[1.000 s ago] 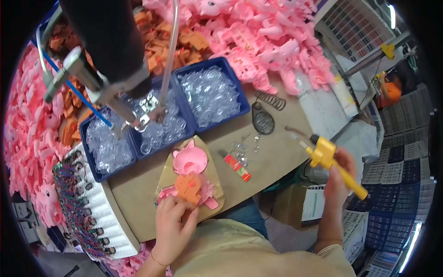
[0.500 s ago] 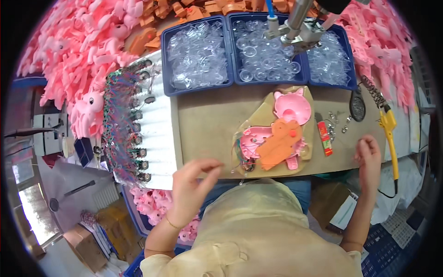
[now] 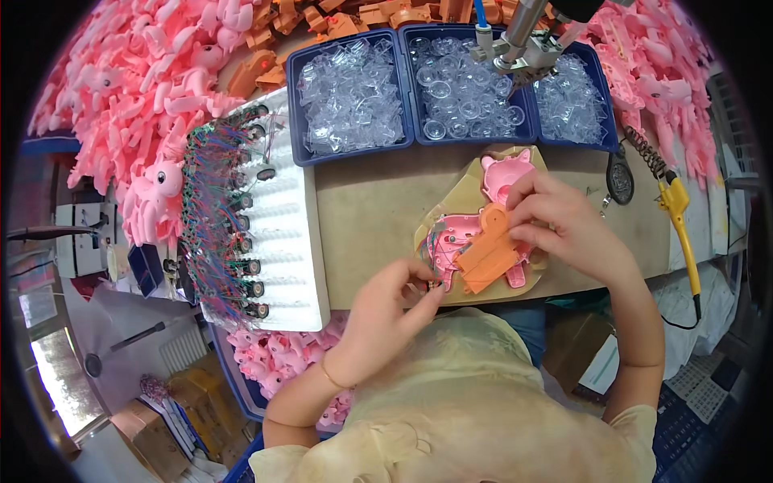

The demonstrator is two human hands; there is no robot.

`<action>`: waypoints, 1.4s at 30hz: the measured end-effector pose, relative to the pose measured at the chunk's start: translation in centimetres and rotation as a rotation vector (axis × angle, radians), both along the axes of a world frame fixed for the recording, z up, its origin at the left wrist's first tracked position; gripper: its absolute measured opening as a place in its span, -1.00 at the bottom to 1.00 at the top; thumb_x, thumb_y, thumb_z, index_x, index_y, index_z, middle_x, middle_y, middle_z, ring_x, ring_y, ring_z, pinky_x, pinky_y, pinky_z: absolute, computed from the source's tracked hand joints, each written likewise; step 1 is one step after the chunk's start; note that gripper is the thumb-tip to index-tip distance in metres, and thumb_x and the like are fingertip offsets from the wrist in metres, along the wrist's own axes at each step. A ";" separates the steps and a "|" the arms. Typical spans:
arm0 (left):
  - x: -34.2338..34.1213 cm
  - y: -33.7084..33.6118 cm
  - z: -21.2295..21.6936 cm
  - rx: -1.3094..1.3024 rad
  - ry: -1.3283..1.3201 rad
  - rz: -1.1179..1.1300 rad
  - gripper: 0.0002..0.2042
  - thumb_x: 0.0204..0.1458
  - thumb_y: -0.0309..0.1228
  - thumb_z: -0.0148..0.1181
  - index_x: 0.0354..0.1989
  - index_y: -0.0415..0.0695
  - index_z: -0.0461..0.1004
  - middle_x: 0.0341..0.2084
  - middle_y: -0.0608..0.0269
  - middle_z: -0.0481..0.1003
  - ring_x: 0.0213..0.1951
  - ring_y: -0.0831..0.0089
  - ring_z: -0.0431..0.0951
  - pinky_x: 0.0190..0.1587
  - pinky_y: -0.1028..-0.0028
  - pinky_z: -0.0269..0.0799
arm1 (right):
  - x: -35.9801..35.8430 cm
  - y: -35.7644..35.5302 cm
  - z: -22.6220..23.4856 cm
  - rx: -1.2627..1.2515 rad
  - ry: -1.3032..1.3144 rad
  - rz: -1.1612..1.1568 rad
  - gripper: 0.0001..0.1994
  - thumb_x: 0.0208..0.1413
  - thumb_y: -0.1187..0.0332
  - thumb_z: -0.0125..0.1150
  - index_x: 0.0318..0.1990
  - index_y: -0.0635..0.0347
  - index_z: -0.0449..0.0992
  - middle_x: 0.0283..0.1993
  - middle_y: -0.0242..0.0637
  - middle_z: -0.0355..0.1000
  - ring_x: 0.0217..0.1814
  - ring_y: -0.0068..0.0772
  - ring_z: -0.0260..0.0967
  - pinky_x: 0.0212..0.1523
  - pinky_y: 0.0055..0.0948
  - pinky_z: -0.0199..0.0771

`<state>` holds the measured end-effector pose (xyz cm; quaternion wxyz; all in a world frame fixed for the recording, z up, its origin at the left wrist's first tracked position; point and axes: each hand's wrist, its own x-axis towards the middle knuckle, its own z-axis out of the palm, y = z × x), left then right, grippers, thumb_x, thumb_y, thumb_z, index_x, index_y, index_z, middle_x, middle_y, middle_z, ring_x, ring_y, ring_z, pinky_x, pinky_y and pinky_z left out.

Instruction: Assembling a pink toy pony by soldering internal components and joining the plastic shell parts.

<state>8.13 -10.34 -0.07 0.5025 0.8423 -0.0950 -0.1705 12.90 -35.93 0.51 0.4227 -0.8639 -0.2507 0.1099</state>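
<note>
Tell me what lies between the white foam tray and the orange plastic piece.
In the head view, rightward from the tray: brown tabletop, then a tan pad bearing thin wires and a pink shell; lower down, the left hand.

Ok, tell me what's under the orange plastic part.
Under the orange plastic part lies a pink shell; its left side and a lower leg show, with thin wires at the left. The shell's middle is covered, so anything between them can't be seen.

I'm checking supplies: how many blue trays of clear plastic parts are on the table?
3, in a row across the table: left tray, middle tray and right tray, the last two partly hidden by a metal fixture.
</note>
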 end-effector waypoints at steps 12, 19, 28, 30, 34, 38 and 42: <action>7.0 -0.2 3.8 -0.268 0.113 0.039 -0.85 0.00 -0.50 0.19 -0.27 -0.22 0.41 -0.46 0.36 0.46 -0.39 0.66 0.43 -0.33 0.64 0.32 | -0.3 0.7 6.4 -0.033 -0.300 -0.362 -0.87 -0.13 0.44 0.18 -0.48 0.27 0.36 -0.35 -0.26 0.26 -0.26 -0.38 0.25 -0.21 -0.50 0.23; 7.4 -1.7 -0.4 -0.595 0.189 0.130 -0.81 0.03 -0.56 0.16 -0.18 -0.22 0.35 -0.44 0.42 0.36 -0.40 0.71 0.36 -0.29 0.69 0.34 | -0.7 -0.2 3.9 0.019 -0.106 -0.408 -0.90 -0.10 0.48 0.17 -0.44 0.28 0.37 -0.30 -0.24 0.26 -0.25 -0.37 0.25 -0.19 -0.50 0.24; 2.4 0.2 0.0 -0.537 0.585 0.137 -0.74 -0.02 -0.57 0.22 -0.13 -0.30 0.42 -0.31 0.36 0.47 -0.32 0.69 0.45 -0.25 0.70 0.40 | -5.2 0.1 2.8 -0.059 -0.027 -0.294 -0.83 -0.18 0.61 0.23 -0.40 0.25 0.38 -0.29 -0.23 0.28 -0.19 -0.28 0.28 -0.17 -0.41 0.30; 1.6 0.1 -1.1 -0.544 0.600 0.150 -0.74 -0.02 -0.58 0.20 -0.12 -0.31 0.41 -0.30 0.34 0.47 -0.31 0.67 0.47 -0.23 0.69 0.41 | -5.4 0.2 2.5 -0.111 0.013 -0.273 -0.83 -0.18 0.60 0.24 -0.39 0.25 0.39 -0.28 -0.23 0.29 -0.18 -0.24 0.28 -0.17 -0.40 0.30; 0.7 -0.3 -1.5 -0.452 0.393 0.137 -0.74 -0.01 -0.62 0.15 -0.10 -0.35 0.39 -0.27 0.28 0.48 -0.27 0.63 0.49 -0.18 0.65 0.44 | -3.6 3.0 3.9 -0.238 -0.185 -0.153 -0.78 -0.18 0.58 0.23 -0.30 0.24 0.42 -0.24 -0.21 0.33 -0.19 -0.18 0.32 -0.19 -0.35 0.33; 0.4 -0.5 -2.2 -0.473 0.274 0.184 -0.74 -0.02 -0.64 0.13 -0.11 -0.35 0.39 -0.27 0.25 0.49 -0.28 0.61 0.50 -0.18 0.63 0.44 | -0.7 6.3 3.0 -0.141 0.248 0.154 -0.72 -0.15 0.50 0.17 -0.19 0.20 0.42 -0.27 -0.20 0.38 -0.25 -0.17 0.39 -0.23 -0.29 0.36; 0.5 -0.1 -2.8 -0.351 0.249 0.150 -0.72 -0.03 -0.64 0.15 -0.10 -0.34 0.37 -0.24 0.23 0.47 -0.24 0.58 0.48 -0.14 0.59 0.43 | 0.2 6.2 -0.1 -0.241 0.158 0.221 -0.72 -0.12 0.44 0.15 -0.17 0.20 0.41 -0.35 -0.23 0.39 -0.30 -0.20 0.39 -0.30 -0.31 0.35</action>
